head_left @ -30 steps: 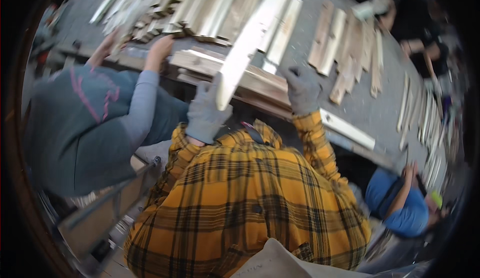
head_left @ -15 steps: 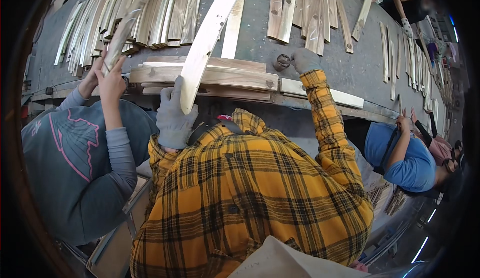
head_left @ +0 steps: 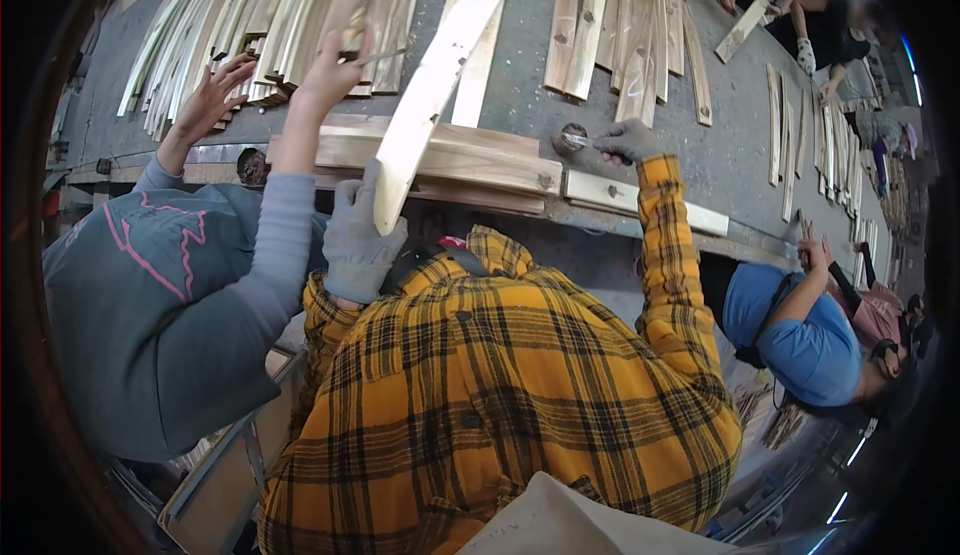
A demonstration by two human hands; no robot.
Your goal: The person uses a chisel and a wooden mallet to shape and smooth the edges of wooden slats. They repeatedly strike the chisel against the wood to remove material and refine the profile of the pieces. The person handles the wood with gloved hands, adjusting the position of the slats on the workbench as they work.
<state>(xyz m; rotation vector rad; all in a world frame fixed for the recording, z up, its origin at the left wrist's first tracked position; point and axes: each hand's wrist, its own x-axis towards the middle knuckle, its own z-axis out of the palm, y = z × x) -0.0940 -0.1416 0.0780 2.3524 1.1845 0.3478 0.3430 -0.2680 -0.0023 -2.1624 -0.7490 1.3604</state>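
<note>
Outstretched just right of a dark pot (head_left: 562, 148), the right hand (head_left: 630, 142) grips a thin tool (head_left: 598, 142) — left of the pot, the left hand (head_left: 360, 245), held closer in, clamps a pale plank (head_left: 440, 90).

Smooth, pale wood on show, a matt plank (head_left: 440, 80) flecked with dark knots, and dull grey cloth covers the left hand (head_left: 362, 240) and right hand (head_left: 630, 142). The small tool (head_left: 597, 141) looks like metal, the dark pot (head_left: 570, 140) rough and crusted! Grainy, unvarnished-looking wood in the stacked boards (head_left: 480, 160), a scuffed matt counter (head_left: 525, 65), soft woven cloth in the plaid shirt (head_left: 520, 355)
</note>
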